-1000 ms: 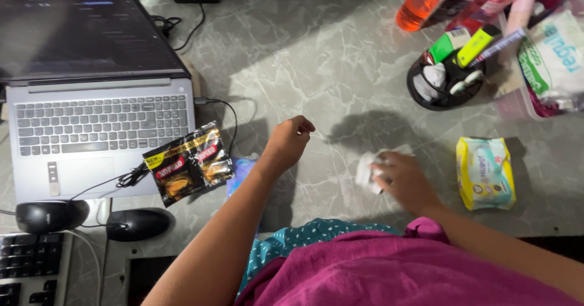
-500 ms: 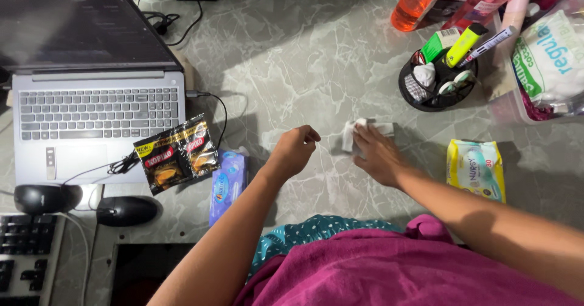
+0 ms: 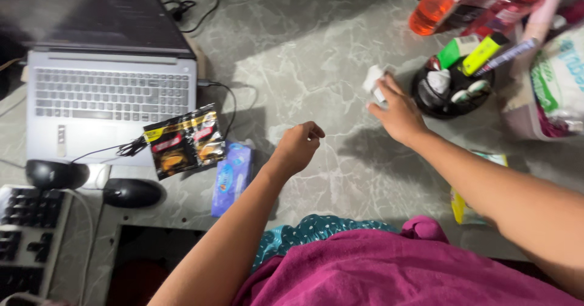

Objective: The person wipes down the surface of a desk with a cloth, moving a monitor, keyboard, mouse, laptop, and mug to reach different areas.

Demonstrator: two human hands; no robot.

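Observation:
My right hand (image 3: 398, 114) presses a crumpled white tissue (image 3: 373, 79) flat on the grey marble-patterned desk (image 3: 316, 44), just left of a black mesh pen holder (image 3: 451, 90). My left hand (image 3: 299, 145) rests loosely curled on the desk's middle, holding nothing. A yellow wet-wipes pack (image 3: 461, 207) lies mostly hidden under my right forearm.
An open silver laptop (image 3: 109, 87) stands at the left, with black sachets (image 3: 184, 145) on its corner, a blue tissue pack (image 3: 232, 175), two mice (image 3: 131, 191) and a keyboard (image 3: 27, 233). An orange bottle (image 3: 437, 5), highlighters and a white package (image 3: 563, 78) crowd the far right.
My right hand has slid the tissue away from me and to the right, from the desk's near middle up to the pen holder. The left hand has stayed put.

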